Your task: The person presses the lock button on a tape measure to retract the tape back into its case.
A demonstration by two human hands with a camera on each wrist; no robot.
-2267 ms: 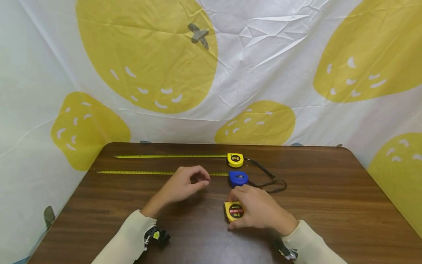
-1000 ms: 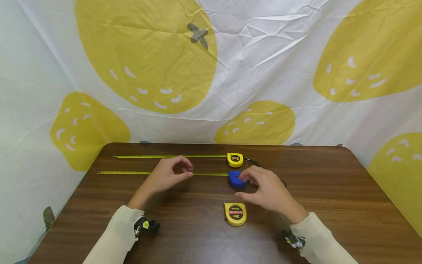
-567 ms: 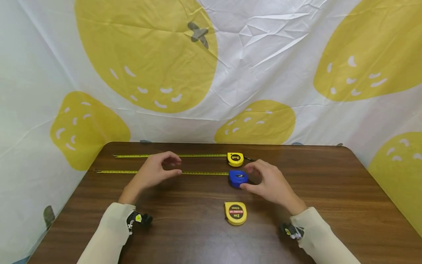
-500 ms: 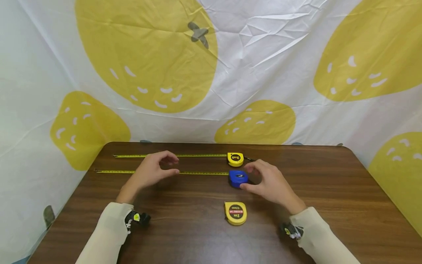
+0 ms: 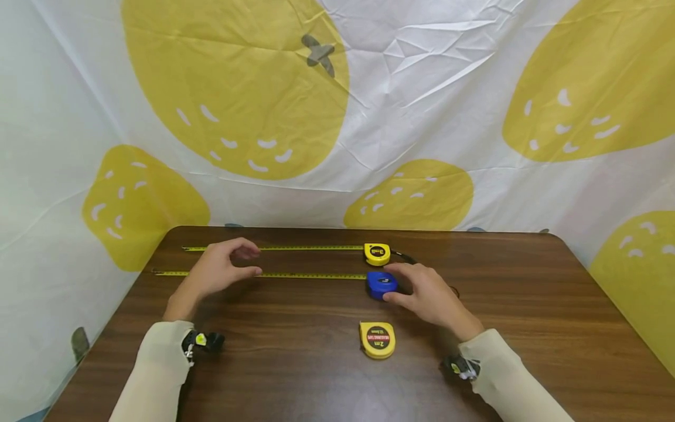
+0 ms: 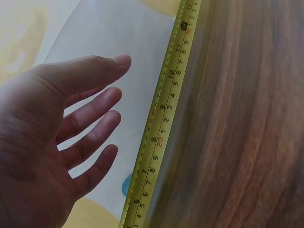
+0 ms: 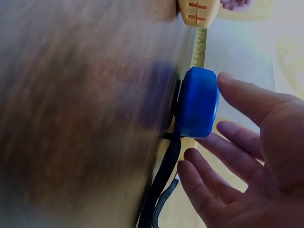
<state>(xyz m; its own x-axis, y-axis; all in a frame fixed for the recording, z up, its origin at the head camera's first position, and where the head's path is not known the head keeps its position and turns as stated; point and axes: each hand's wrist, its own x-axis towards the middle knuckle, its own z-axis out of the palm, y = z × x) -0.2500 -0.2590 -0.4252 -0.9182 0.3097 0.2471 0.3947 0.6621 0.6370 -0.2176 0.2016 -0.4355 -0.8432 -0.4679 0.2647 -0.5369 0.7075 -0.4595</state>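
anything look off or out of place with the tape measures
Nothing looks damaged or spilled. One difference: the near yellow tape measure is wound in, while the blue tape measure and far yellow tape measure are drawn out leftward.

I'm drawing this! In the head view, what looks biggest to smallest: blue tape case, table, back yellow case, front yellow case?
1. Table
2. Front yellow case
3. Blue tape case
4. Back yellow case
Nearer cases can look bigger, so real order is unsure.
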